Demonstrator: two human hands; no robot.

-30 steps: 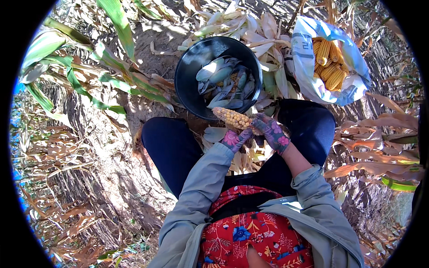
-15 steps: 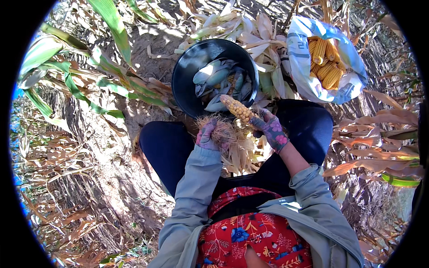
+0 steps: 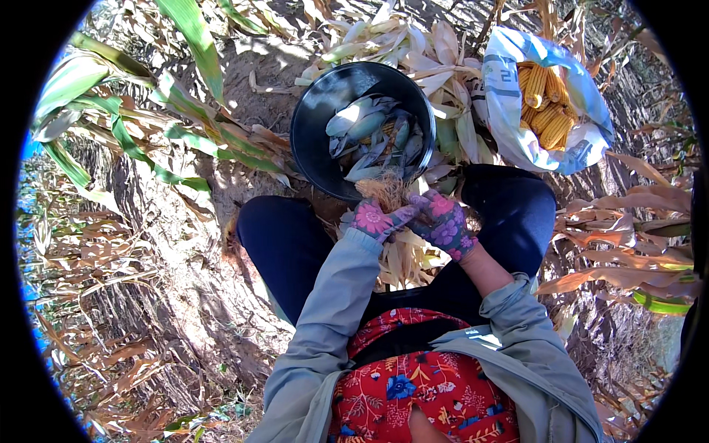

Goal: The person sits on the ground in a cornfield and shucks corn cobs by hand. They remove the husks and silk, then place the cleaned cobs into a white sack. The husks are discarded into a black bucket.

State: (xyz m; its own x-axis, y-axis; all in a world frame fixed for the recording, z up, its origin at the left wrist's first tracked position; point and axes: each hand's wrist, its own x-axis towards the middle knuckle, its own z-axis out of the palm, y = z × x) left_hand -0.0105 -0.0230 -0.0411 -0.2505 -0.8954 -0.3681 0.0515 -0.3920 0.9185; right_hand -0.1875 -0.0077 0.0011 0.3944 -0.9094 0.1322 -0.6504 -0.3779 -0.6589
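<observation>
My hands, in pink-and-purple floral gloves, meet over the near side of a black bucket [image 3: 297, 140], between my knees. Closed fingers of my left hand [image 3: 374, 219] grip a tuft of brown corn silk [image 3: 384, 190], which sticks up past them. My right hand [image 3: 443, 225] presses against the left one with its fingers curled in; what it holds is hidden. No bare kernels show between the hands. Inside the bucket lie several ears of corn [image 3: 362, 122] in pale green husks. Dry husks [image 3: 406, 266] lie below my hands, between my legs.
A white-and-blue bag [image 3: 506, 118] at the far right holds several husked yellow ears [image 3: 546, 111]. Loose pale husks [image 3: 450, 81] are heaped between bucket and bag. Green-leaved stalks [image 3: 199, 52] lean at the left; dry leaves [image 3: 628, 273] lie at the right on sunlit soil.
My hands have come together, the left moving right. The ear of corn with bare kernels, held up in my right hand before, is out of sight. The view has shifted slightly.
</observation>
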